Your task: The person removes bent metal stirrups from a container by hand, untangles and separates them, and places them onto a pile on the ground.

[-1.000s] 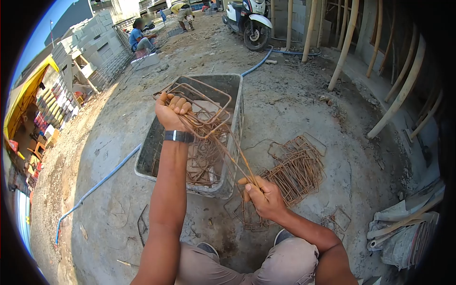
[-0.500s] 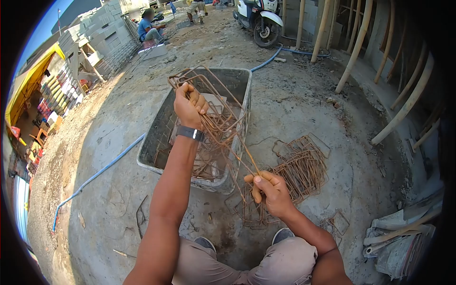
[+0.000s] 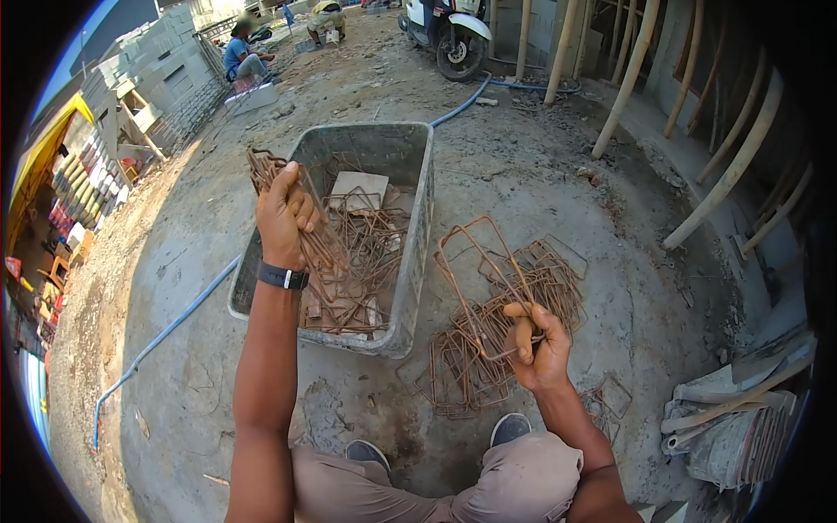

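Observation:
My left hand [image 3: 283, 218] is closed around a bundle of rusty rebar stirrups [image 3: 263, 169], over the left side of a grey plastic tub [image 3: 422, 209]. My right hand [image 3: 542, 350] pinches a single rectangular rebar stirrup [image 3: 460, 303] by its lower corner, right of the tub. Beneath that stirrup, a pile of stirrups [image 3: 471, 375] lies on the concrete floor. Inside the tub are tangled loose stirrups [image 3: 370, 248] and a flat pale slab piece [image 3: 358, 190]. My left hand hides part of its bundle.
A blue hose [image 3: 166, 329] runs along the floor to the left and behind the tub. Bamboo poles [image 3: 629, 83] lean at the right, near a parked motorbike [image 3: 455, 48]. Stacked grey pieces [image 3: 737, 436] lie at lower right. A person in blue [image 3: 239, 59] sits far off.
My left hand has moved left with its bundle. My right hand has drawn one stirrup away from the bundle, rightward over the pile. The view has shifted slightly.

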Available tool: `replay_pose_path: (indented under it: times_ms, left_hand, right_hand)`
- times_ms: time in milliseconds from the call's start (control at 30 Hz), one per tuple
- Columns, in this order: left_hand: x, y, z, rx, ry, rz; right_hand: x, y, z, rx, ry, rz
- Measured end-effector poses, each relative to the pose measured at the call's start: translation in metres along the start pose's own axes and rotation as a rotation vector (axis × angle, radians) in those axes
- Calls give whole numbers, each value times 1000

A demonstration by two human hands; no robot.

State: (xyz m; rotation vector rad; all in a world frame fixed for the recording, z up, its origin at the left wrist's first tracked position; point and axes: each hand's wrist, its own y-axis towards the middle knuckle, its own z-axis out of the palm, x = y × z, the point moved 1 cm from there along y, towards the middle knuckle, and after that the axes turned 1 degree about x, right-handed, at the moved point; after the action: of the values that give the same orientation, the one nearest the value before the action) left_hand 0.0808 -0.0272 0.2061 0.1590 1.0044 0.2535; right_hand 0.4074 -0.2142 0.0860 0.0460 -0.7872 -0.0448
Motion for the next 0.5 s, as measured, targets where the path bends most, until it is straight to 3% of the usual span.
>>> replay_pose_path:
  times_ms: [200,367,500]
  left_hand:
    - [22,-37,60,95,182,-185]
    - [68,-63,90,354,293,-372]
    - [102,-85,111,501,197,-472]
  right_hand:
    - [21,-1,-8,130,208,-98]
    - [38,-5,-15,183,397,-90]
    - [36,-7,-19,170,411,-84]
